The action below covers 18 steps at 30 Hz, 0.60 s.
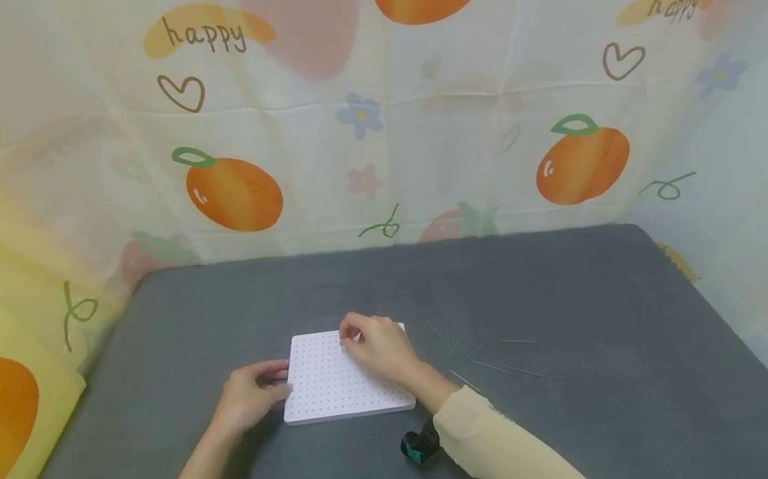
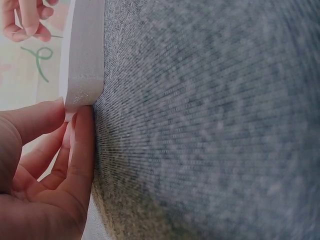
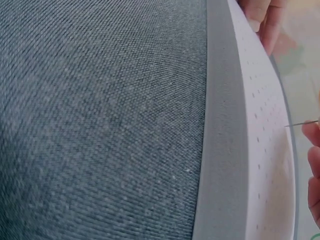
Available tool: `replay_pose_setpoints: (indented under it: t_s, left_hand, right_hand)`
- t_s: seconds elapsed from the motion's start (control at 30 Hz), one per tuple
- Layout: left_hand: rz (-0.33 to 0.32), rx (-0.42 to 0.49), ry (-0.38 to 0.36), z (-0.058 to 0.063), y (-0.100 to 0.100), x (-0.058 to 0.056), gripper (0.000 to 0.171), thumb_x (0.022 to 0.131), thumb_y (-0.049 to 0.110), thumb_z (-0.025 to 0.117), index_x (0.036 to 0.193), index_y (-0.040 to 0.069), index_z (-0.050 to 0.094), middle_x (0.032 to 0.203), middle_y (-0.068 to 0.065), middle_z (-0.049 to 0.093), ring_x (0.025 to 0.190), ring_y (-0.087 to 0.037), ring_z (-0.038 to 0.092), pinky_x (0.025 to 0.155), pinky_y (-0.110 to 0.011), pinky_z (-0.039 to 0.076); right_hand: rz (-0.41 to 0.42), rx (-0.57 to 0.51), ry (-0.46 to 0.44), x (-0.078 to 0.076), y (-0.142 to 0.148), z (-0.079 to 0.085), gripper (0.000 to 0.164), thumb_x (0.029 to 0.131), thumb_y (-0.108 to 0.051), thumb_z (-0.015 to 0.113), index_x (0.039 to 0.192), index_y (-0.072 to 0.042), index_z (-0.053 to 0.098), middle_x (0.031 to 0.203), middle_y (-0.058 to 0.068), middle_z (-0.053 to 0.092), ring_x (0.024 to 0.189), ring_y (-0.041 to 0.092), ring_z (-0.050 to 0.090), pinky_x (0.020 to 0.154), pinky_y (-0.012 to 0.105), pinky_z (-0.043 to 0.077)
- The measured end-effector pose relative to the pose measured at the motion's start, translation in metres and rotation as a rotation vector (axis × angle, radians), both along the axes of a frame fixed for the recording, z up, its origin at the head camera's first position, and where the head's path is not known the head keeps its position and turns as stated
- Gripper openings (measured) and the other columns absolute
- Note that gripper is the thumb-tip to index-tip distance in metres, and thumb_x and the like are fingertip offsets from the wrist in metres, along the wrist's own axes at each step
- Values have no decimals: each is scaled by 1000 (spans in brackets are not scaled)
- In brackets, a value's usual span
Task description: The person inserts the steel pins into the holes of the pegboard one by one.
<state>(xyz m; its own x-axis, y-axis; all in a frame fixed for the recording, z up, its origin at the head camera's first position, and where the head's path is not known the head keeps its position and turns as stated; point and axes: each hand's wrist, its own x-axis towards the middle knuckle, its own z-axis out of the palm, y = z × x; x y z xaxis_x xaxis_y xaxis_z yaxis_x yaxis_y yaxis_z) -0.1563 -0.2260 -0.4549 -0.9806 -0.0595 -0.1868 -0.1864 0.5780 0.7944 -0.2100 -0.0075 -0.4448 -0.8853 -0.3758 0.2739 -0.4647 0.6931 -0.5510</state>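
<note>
A white square board (image 1: 320,388) dotted with rows of small holes lies flat on the table. My left hand (image 1: 246,400) holds its left edge, and in the left wrist view the thumb (image 2: 42,120) and fingers pinch the board's side near a corner. Over the upper right part of the board, my right hand (image 1: 383,348) pinches a thin needle (image 3: 299,124) between thumb and fingertips. The needle points at the holed face in the right wrist view; whether its tip sits in a hole I cannot tell.
Several loose needles (image 1: 519,342) lie scattered on the dark grey table (image 1: 601,422), right of the board. Black wrist devices (image 1: 420,443) are worn on both wrists. A patterned curtain (image 1: 438,101) hangs behind the table.
</note>
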Motion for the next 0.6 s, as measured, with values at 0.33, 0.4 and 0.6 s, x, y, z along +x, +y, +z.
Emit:
replay_pose_setpoints:
  t_s: [0.33, 0.4, 0.6]
  left_hand:
    - [1, 2, -6, -1, 0, 0, 42, 80, 6, 66, 120, -1, 56, 108, -17, 61, 77, -16, 62, 65, -30, 54]
    - [-1, 6, -2, -1, 0, 0, 41, 80, 5, 66, 120, -1, 56, 108, -17, 62, 77, -16, 62, 64, -31, 54]
    - [-3, 24, 9, 0, 0, 0, 41, 80, 4, 65, 119, -3, 57, 107, -18, 62, 76, -16, 63, 64, -30, 54]
  right_hand:
    - [2, 35, -3, 1, -1, -2, 5, 84, -18, 59, 87, -21, 63, 85, -8, 68, 76, 8, 62, 62, 22, 46]
    - [2, 40, -1, 1, -1, -3, 5, 84, -18, 59, 87, -21, 63, 85, -8, 68, 76, 8, 62, 62, 21, 46]
    - [-1, 53, -4, 1, -2, -6, 5, 84, -18, 59, 86, -21, 62, 85, -8, 68, 73, 7, 61, 59, 20, 44]
